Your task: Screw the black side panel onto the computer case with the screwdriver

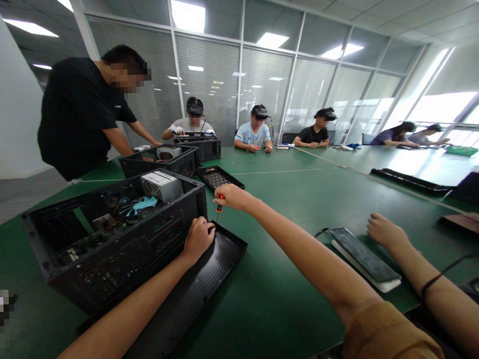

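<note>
My right hand [237, 196] is closed around the handle of an orange-and-black screwdriver [219, 208]. Its thin shaft points down at the far end of a black plastic panel [222, 256]. Right by the screwdriver's tip, my left hand [197, 238] has its fingers curled together; what they pinch is too small or hidden to tell. The panel lies on the table along the near side of a black computer case [128, 256]. That case is open on top, showing a grey power supply [161, 185] and light blue cables [140, 205].
A second open case [160, 160] and a black perforated panel [219, 177] stand beyond. To my right, a phone [363, 253] rests on a white object near a co-worker's hand [386, 232]. A standing person [80, 112] leans over the green table [287, 209]; others sit opposite.
</note>
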Motion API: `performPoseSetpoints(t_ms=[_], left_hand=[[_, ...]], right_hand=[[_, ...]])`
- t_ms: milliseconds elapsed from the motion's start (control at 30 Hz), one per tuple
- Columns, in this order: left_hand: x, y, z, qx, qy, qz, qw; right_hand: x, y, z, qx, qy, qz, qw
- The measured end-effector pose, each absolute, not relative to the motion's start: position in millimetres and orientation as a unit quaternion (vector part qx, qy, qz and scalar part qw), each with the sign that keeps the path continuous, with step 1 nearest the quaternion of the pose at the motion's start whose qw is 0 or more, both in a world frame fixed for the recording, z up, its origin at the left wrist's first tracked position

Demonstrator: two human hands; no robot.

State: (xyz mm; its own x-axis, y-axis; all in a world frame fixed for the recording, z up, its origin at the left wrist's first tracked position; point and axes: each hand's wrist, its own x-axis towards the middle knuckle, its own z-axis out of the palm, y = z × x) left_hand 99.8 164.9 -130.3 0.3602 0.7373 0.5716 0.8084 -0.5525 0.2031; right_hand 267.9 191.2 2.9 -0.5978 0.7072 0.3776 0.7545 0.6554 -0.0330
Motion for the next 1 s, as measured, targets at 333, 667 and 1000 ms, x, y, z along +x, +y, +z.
performPoseSetpoints(t_ms=[333,667,1000], left_hand=[[100,166,-131,-0.818,-0.473,-0.323,0.049],[99,164,-130,-0.822,-0.470,-0.317,0.053],[100,162,-128,-0.821,-0.469,-0.322,0.048]], right_hand=[[268,186,9,-0.441,-0.879,-0.079,0.162],[262,174,10,-0.505,-0.850,-0.108,0.102],[268,176,17,-0.486,-0.865,-0.074,0.099]])
